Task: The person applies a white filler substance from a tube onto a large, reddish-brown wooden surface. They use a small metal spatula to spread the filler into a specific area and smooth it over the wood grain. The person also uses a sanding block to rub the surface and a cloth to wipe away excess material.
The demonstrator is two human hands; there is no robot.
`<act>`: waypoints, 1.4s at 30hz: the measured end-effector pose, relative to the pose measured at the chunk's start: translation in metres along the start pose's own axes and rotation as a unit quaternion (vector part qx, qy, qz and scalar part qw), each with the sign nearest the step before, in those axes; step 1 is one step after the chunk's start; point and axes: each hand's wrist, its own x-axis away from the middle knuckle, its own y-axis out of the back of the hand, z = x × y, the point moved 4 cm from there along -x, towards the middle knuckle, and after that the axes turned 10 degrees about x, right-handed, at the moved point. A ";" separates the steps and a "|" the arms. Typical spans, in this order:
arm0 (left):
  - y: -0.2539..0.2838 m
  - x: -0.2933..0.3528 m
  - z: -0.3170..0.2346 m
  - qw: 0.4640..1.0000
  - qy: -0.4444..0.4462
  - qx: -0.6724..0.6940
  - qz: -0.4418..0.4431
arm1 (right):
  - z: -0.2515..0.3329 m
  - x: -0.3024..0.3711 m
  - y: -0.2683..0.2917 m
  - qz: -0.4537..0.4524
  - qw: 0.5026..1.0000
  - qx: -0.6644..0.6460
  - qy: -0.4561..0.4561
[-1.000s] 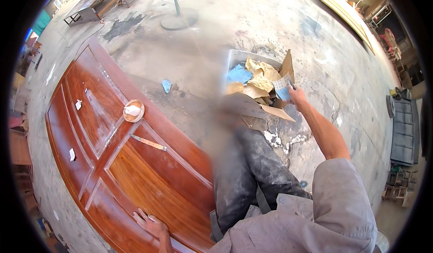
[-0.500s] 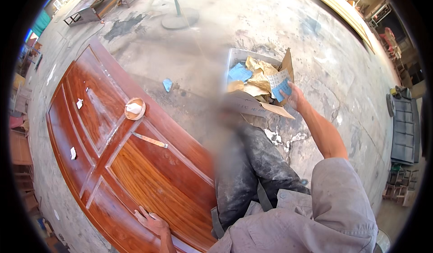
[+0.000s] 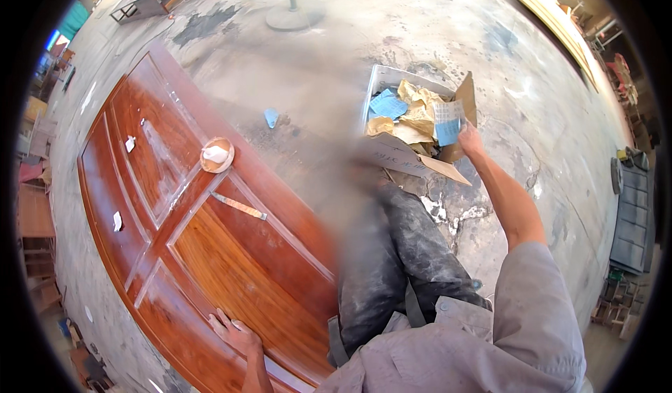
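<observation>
My right hand (image 3: 470, 139) is closed on the edge of a blue-and-white sheet of sandpaper (image 3: 448, 123), held over the right side of an open cardboard box (image 3: 394, 153). Crumpled brown sheets (image 3: 418, 109) and a blue piece (image 3: 387, 104) fill the box. Fingers spread, my left hand (image 3: 236, 333) lies flat on a reddish-brown wooden door panel (image 3: 262, 267) with whitish smears along its mouldings. A small round bowl (image 3: 217, 155) with white paste in it sits on the panel. Near it lies a narrow flat strip (image 3: 239, 205), perhaps a scraper blade.
White scraps (image 3: 117, 221) lie on the panel's left part. A blue scrap (image 3: 271, 117) is on the stained concrete floor (image 3: 336, 36) between panel and box. Farther off stand a round-based post (image 3: 294, 16) and a low table (image 3: 147, 4). A blurred patch hides part of the middle.
The sandpaper sheet in my right hand has turned more upright and its lower part shows more. My left hand stays flat on the panel. The whole view has shifted slightly.
</observation>
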 end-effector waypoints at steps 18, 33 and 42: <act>0.011 0.005 -0.008 0.998 0.043 0.041 -0.029 | 0.014 -0.054 0.060 -0.031 0.973 0.228 0.031; 0.026 0.011 0.003 0.998 0.038 0.025 -0.038 | 0.025 -0.033 0.012 0.025 0.959 0.274 0.072; 0.018 0.000 -0.007 0.997 0.029 0.050 -0.044 | 0.007 -0.064 0.056 -0.092 0.980 0.169 0.041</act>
